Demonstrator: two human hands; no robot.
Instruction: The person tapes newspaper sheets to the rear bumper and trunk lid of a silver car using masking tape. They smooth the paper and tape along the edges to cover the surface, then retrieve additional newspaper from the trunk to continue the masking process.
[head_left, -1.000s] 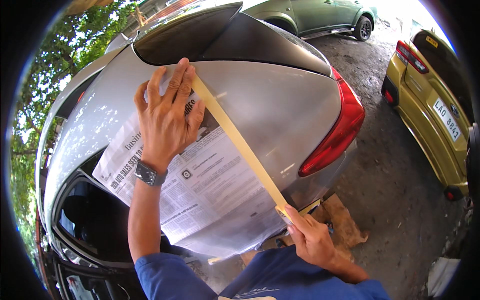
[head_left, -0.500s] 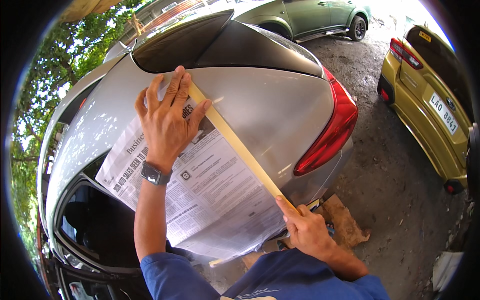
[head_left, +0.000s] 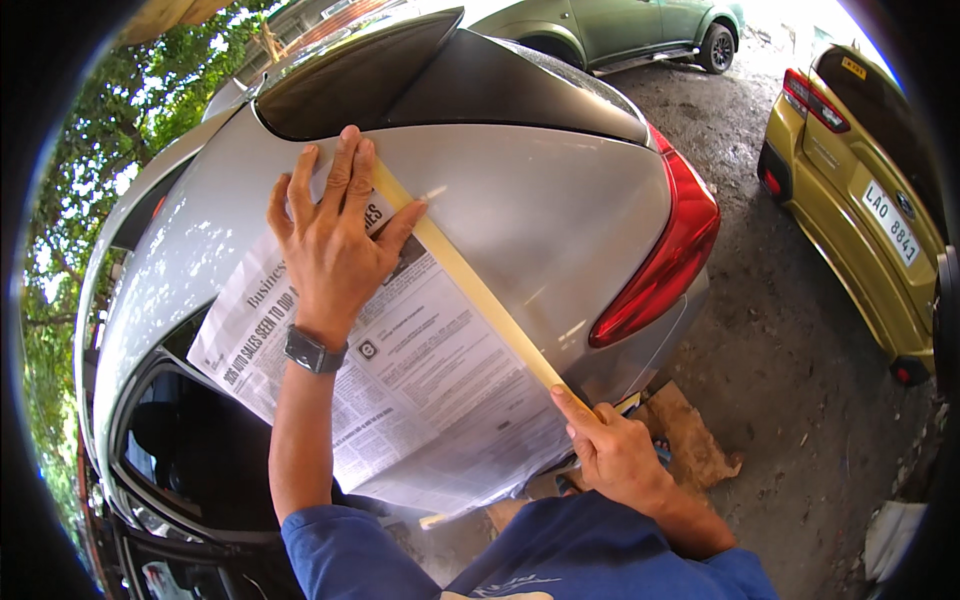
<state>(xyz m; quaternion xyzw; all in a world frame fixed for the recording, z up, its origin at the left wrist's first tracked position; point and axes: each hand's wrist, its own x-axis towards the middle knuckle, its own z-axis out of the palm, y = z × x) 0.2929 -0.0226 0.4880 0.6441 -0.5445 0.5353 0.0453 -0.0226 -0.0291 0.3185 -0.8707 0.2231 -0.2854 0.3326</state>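
A newspaper sheet (head_left: 440, 390) lies against the silver car's rear side panel (head_left: 540, 215), with a strip of yellow masking tape (head_left: 478, 290) along its right edge. My left hand (head_left: 338, 225) is spread flat over the sheet's upper part, its thumb and fingertips at the top end of the tape. Toward the lower end, my right hand (head_left: 622, 455) lays its stretched index finger on the tape. Its other fingers are curled in. A small yellow-and-dark thing shows just beyond its knuckles; what they grip is hidden.
The red tail light (head_left: 665, 250) and the dark rear side window (head_left: 400, 95) border the panel. A yellow-green car (head_left: 850, 210) stands at right, a green vehicle (head_left: 620, 30) at the far side. Brown cardboard (head_left: 690, 435) lies on the ground near my right hand.
The view has shifted slightly. Both hands keep nearly the same places on the newspaper and tape, with the right index finger still stretched along the strip.
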